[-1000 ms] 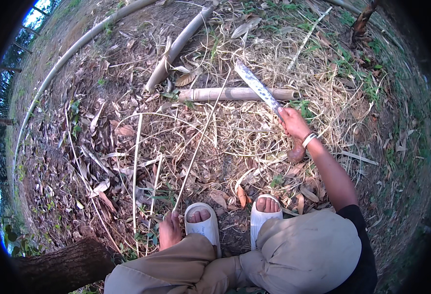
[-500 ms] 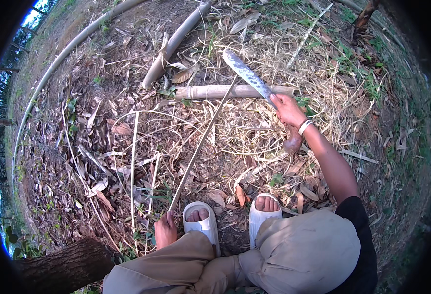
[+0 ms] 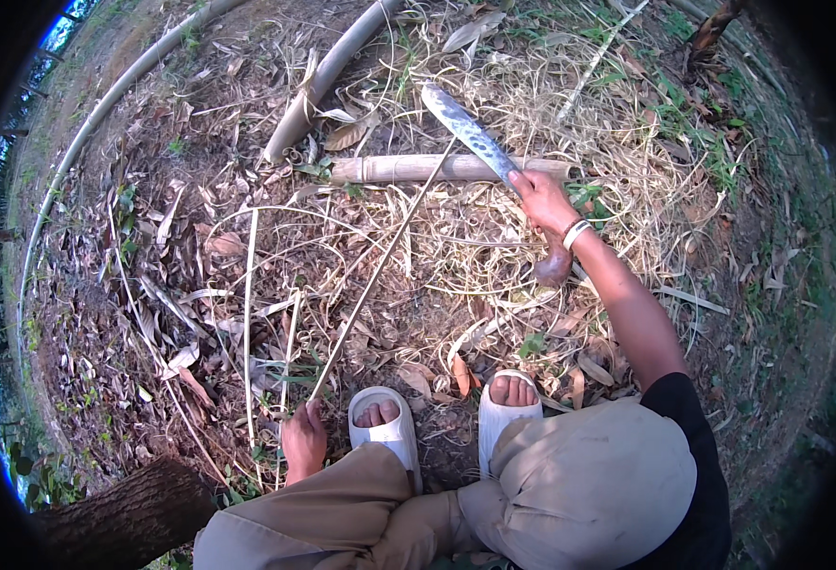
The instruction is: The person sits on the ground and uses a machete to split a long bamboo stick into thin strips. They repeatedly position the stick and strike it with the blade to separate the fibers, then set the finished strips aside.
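Observation:
My right hand [image 3: 543, 201] is closed round the wooden handle of a machete [image 3: 470, 129], its bulbous brown end showing below my palm. The broad, mottled blade slants up and to the left, over a bamboo pole section [image 3: 389, 169] lying crosswise on the ground. Down by my left shoe, my left hand [image 3: 305, 440] grips the near end of a long thin bamboo strip [image 3: 380, 264]. That strip runs up and rightward, and its far end reaches the machete blade beside the pole section. Whether strip and blade touch, I cannot tell.
Another bamboo pole [image 3: 327, 81] lies farther off, and a long curved pole [image 3: 76, 157] arcs along the left. Pale strips [image 3: 250, 323] lie left of centre. Curly shavings [image 3: 494, 256] and dry leaves cover the ground. A dark log [image 3: 128, 513] is at the lower left.
The machete and my right hand have shifted slightly left and up in the picture. My left hand and the strip's near end have moved a little left. Both grips stay closed.

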A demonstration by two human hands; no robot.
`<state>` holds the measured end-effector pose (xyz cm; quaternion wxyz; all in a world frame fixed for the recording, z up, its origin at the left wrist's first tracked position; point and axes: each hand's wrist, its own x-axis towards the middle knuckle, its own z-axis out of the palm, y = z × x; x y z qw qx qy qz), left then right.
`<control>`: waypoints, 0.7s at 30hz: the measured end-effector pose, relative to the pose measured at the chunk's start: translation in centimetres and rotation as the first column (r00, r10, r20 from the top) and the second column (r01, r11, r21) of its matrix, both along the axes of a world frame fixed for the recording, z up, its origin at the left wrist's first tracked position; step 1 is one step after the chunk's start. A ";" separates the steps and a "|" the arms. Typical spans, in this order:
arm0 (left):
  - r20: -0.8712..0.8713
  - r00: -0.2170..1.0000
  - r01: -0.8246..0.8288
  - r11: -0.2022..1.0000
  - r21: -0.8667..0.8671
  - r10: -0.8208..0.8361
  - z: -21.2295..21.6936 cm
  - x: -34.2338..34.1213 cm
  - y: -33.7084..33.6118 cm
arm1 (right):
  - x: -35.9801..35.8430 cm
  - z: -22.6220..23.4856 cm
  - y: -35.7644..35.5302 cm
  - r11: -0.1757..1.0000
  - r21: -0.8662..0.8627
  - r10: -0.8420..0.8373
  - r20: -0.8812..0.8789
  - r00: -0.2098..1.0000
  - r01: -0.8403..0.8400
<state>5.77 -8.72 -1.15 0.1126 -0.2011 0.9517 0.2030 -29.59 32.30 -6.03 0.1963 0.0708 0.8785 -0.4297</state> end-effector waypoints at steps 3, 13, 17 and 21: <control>-0.006 1.000 -0.010 1.000 0.030 0.010 -0.1 -0.3 -0.8 | -0.1 -0.6 0.1 0.998 0.054 0.016 -0.029 0.999 -0.014; 0.182 0.983 -0.059 0.991 0.119 0.036 0.4 -1.7 -1.5 | 1.3 0.9 -1.2 0.998 0.037 0.055 0.071 0.996 -0.057; 0.168 0.986 -0.030 0.993 0.116 0.010 0.2 -2.3 -0.4 | 6.2 1.7 -3.9 0.939 0.159 0.316 -0.036 0.948 -0.307; 0.245 0.969 -0.074 0.989 0.132 0.040 0.9 -0.5 -1.8 | 7.2 3.0 -4.2 0.907 0.168 0.402 -0.065 0.913 -0.387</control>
